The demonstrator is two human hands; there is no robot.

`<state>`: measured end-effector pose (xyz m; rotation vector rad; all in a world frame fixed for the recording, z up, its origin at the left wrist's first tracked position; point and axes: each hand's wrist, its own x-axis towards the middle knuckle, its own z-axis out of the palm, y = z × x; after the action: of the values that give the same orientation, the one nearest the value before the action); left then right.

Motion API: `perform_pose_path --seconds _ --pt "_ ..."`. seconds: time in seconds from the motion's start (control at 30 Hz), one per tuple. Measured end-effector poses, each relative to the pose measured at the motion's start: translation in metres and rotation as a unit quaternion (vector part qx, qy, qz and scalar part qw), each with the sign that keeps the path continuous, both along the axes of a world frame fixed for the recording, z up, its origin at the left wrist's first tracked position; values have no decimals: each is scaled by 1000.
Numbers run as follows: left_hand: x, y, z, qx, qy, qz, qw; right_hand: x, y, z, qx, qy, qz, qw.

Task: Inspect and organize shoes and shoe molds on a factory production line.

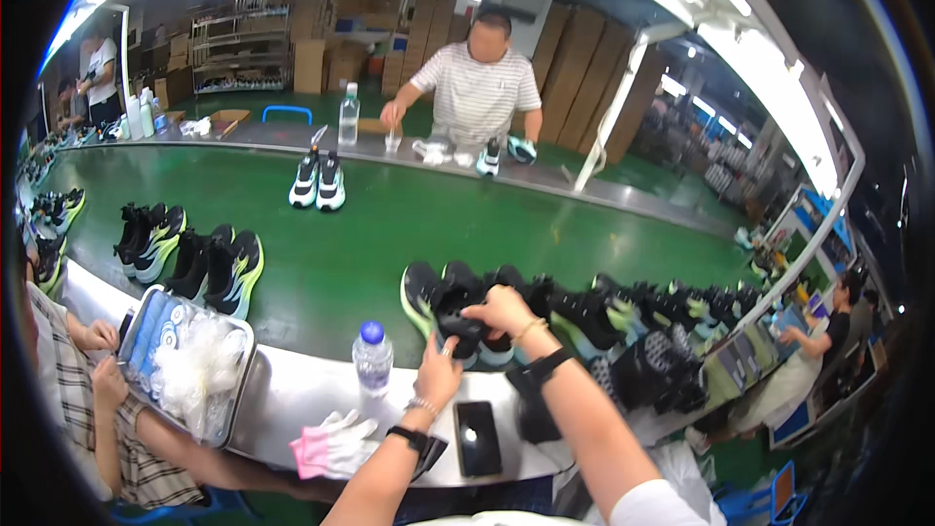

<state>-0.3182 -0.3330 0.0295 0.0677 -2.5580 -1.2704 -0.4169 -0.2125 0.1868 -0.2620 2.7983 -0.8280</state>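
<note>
A black sneaker (454,304) is between my two hands at the near edge of the green surface. My left hand (440,372) grips its near end, with thumb and fingers pointing up at it. From the right, my right hand (504,316) pinches its side with bent fingers. The fingertips are partly hidden against the dark shoe. Just left of it stands another black sneaker (419,294) with a pale yellow-green sole. A long row of similar black sneakers (584,317) runs off to the right.
A blue-capped bottle (373,360), pink-and-white gloves (333,445) and a black phone (478,438) lie near my left forearm. A tray (243,385) of rolls and plastic stands left, beside a seated person. Across the green surface (370,244), a co-worker (484,88) handles sneakers.
</note>
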Motion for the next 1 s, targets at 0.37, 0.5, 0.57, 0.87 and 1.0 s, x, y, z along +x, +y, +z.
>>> perform_pose_path --seconds 0.37,0.5,0.57,0.87,1.0 --pt "-5 -16 -7 -39 47 -38 997 -40 -84 -120 94 137 -72 983" --pt "-11 -21 -14 -9 22 -20 1000 -69 -97 -141 106 61 -84 989" --pt "-12 -22 -14 -28 9 -33 999 -80 -102 -145 98 50 -55 992" --pt "-13 -22 -9 5 80 0 997 -64 -90 -106 7 -5 50 999" --pt "-22 -29 5 113 125 84 982 10 -46 -49 -188 47 97 976"
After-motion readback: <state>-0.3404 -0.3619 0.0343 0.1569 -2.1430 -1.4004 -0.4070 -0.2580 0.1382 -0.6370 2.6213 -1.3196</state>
